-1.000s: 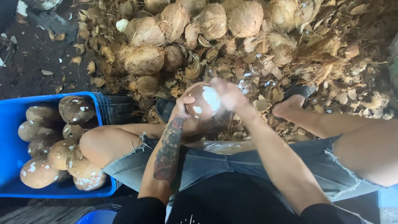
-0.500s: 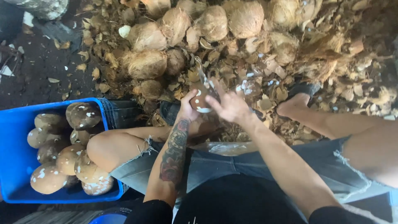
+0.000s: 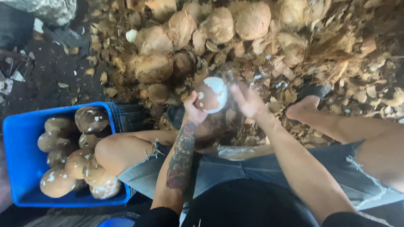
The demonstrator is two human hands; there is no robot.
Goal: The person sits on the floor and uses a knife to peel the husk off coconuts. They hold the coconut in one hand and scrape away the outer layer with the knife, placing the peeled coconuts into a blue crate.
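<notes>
Coconut (image 3: pixel 211 95), right hand (image 3: pixel 247 101) blurred, tool unclear

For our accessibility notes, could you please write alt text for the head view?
A seated person's left hand holds up a partly peeled coconut while the blurred right hand works beside it. A blue crate of peeled coconuts sits to their left; husks are piled ahead.

Person's in cut-off denim shorts (image 3: pixel 235 168), light washed blue-grey, with frayed, stringy hems on both legs. Dark top, black by the look of it, sleeves pushed up so the cuffs bunch near the elbows. Left forearm (image 3: pixel 182 162) has a big tattoo running most of its length, dark ink with some reddish bits, round design near the wrist. Right forearm (image 3: pixel 294 164) is bare, no ink. One foot (image 3: pixel 304 107) shows in a dark sandal.
</notes>
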